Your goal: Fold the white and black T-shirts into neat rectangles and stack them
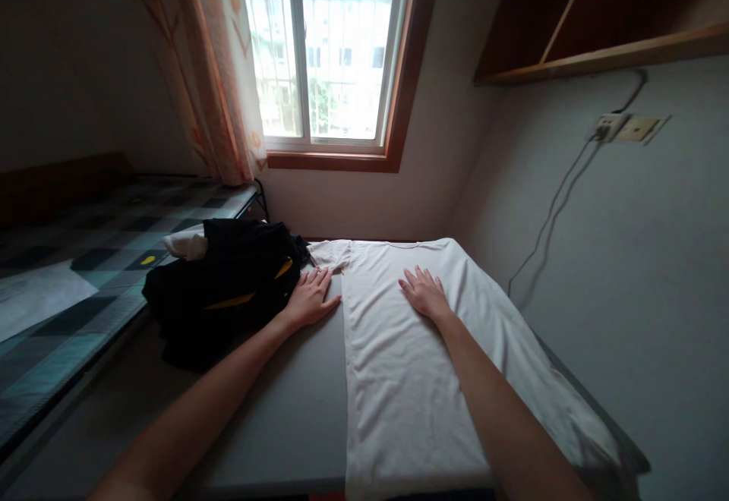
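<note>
Item: white cotton T-shirt, flat on grey table, collar at 12 o'clock. Right hand spread, pressing it. Left hand released, flat at its 9 o'clock edge. Risk: the touching heap of black clothing could drag the sleeve askew.

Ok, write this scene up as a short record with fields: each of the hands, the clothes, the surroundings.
left hand: open, flat on the grey table, between the black clothes and the white shirt
right hand: open, palm down on the white shirt
white shirt: spread flat on the table, left edge straight, one sleeve pointing toward the black clothes
black clothes: crumpled heap with yellow trim, at the table's left side
surroundings: bed with checked cover on the left; window and curtain ahead
</note>
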`<state>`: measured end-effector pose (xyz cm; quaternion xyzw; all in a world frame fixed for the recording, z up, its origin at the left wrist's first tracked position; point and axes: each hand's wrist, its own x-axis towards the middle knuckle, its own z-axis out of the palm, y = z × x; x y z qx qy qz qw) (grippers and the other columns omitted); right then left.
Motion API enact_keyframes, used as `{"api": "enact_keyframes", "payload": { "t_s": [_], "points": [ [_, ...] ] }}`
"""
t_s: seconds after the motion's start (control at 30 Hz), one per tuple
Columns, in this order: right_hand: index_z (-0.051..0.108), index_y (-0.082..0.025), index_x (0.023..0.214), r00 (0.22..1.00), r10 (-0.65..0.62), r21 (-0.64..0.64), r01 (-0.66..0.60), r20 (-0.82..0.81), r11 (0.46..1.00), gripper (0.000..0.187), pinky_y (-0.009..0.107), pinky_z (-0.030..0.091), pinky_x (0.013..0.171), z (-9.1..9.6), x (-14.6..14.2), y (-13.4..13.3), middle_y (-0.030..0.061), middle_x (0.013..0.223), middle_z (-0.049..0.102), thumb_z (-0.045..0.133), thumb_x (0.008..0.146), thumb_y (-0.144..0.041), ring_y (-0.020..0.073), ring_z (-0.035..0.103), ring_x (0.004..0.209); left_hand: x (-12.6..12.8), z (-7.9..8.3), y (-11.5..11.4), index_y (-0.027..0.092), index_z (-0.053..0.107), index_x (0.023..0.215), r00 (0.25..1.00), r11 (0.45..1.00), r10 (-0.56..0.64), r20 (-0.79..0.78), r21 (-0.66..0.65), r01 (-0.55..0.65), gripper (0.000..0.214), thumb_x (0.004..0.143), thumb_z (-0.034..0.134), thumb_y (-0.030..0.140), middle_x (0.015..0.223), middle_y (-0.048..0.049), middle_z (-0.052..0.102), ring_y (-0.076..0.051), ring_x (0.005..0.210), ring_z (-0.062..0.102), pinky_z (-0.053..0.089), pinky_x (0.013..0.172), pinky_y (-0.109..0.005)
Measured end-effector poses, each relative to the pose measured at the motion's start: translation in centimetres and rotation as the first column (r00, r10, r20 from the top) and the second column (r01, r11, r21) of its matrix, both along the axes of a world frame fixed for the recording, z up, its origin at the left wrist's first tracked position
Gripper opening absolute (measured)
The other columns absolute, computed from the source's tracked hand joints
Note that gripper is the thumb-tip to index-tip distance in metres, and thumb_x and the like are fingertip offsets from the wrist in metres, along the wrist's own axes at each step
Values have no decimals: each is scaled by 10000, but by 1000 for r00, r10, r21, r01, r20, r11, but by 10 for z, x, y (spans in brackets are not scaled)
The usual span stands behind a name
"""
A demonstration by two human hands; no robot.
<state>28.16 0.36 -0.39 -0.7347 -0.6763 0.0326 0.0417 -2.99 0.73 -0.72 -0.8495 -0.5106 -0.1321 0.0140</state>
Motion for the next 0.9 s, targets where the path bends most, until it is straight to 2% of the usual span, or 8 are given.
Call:
{"api": "enact_keyframes", "payload": {
  "t_s": [0.23,0.47,0.9],
  "points": [
    [360,-229,1499,1000,6,13,-5,-9,1000,619,529,179,1145,1,0,0,143,1584,258,227,983,-543,324,214,1453,1,5,-5,144,446,1413,999,1000,-24,35,-4,25,603,930,425,504,1479,-151,446,-279,1408,344,213,1172,-472],
    [362,-234,1497,1000,5,15,-5,2,1000,609,529,184,1142,-1,1,1,139,1583,261,243,982,-537,321,216,1452,0,4,-5,154,457,1394,997,999,-32,72,7,32,569,928,449,480,1450,-145,475,-265,1356,414,245,1156,-442],
    [370,-225,1493,1000,14,27,-14,-10,1000,610,524,190,1137,-2,1,1,142,1580,268,259,980,-535,328,222,1448,3,3,-7,132,503,1337,995,996,10,99,84,-18,497,917,475,397,1371,-151,538,-282,1327,439,321,1117,-429]
  ]
}}
